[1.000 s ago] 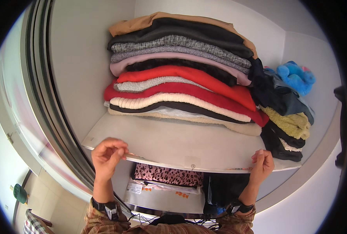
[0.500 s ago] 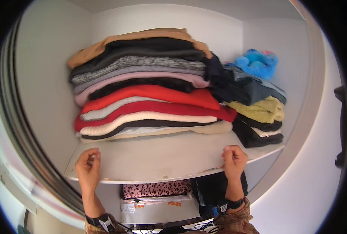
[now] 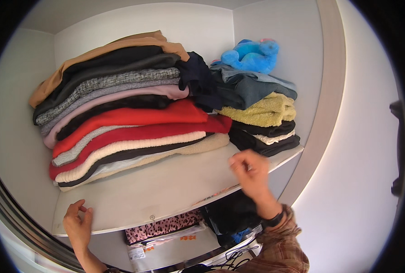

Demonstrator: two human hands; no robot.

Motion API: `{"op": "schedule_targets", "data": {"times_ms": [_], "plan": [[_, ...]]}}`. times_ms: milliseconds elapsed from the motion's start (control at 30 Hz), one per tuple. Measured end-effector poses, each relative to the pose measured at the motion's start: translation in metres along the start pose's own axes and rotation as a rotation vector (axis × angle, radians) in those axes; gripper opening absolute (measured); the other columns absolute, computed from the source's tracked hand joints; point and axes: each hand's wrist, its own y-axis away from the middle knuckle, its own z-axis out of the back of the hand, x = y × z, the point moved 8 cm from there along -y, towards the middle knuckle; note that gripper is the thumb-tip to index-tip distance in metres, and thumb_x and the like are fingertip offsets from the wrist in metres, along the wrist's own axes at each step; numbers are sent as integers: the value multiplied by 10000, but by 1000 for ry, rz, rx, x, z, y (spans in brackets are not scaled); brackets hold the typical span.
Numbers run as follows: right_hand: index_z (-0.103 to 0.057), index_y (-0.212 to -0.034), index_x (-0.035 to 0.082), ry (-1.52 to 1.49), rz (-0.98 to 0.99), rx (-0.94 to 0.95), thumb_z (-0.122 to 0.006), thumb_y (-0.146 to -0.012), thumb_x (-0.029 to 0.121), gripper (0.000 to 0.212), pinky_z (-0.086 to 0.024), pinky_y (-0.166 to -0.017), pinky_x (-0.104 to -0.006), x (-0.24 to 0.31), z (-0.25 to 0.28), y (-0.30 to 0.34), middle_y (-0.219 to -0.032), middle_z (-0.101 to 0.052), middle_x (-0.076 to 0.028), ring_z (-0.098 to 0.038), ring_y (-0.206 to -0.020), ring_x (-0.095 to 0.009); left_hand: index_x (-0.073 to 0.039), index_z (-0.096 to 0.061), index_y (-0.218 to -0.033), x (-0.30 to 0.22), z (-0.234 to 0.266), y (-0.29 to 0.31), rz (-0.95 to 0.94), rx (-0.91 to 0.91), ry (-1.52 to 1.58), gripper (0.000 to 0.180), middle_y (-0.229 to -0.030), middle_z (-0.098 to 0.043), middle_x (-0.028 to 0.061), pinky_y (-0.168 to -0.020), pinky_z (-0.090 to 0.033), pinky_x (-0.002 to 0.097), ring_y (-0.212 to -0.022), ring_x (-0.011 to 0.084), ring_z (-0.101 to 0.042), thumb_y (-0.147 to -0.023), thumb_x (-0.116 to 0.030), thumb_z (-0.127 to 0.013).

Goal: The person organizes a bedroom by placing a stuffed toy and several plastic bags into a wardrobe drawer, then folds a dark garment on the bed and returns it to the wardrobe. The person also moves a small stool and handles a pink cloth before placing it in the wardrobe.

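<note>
A tall stack of folded clothes (image 3: 129, 123) lies on the white shelf (image 3: 166, 186), in tan, black, grey, pink, red and cream layers. To its right stands a smaller pile with blue-grey jeans (image 3: 252, 93), a fuzzy yellow-green cloth (image 3: 261, 110) and folded black clothes (image 3: 261, 143). A blue plush toy (image 3: 252, 57) tops that pile. My left hand (image 3: 78, 225) hovers by the shelf's front left corner, fingers loosely bent and apart, holding nothing. Just in front of the black clothes, my right hand (image 3: 252, 175) is curled closed, slightly blurred, with nothing visible in it.
Below the shelf, a compartment holds a pink leopard-print textile (image 3: 163, 226), a black bag-like item (image 3: 232, 214) and dark cables (image 3: 234, 259). The cabinet's side frame (image 3: 330, 91) borders the right, with sliding-door tracks (image 3: 11, 218) at the lower left.
My view has swung right, so the shelf and clothes appear farther left and tilted. My right hand has come closer to the right pile. The clothes themselves look unmoved.
</note>
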Motion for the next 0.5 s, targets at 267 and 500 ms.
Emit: {"op": "schedule_targets", "data": {"times_ms": [267, 500], "plan": [[-486, -1226, 44, 532, 267, -490, -674, -761, 169, 518, -466, -757, -343, -23, 127, -182, -1010, -608, -133, -578, -924, -251, 11, -620, -986, 4, -4, -1, 71, 9, 7, 282, -697, -548, 67, -489, -336, 287, -512, 136, -392, -712, -44, -657], [-472, -1256, 19, 688, -271, -274, -708, -718, 320, 661, -441, -892, -402, -151, 134, -276, -1087, -589, -208, -565, -1031, -323, 17, -618, -989, 10, -3, -2, 136, -21, -16, 283, -664, -532, 57, -488, -333, 275, -513, 128, -392, -713, -37, -652]]}}
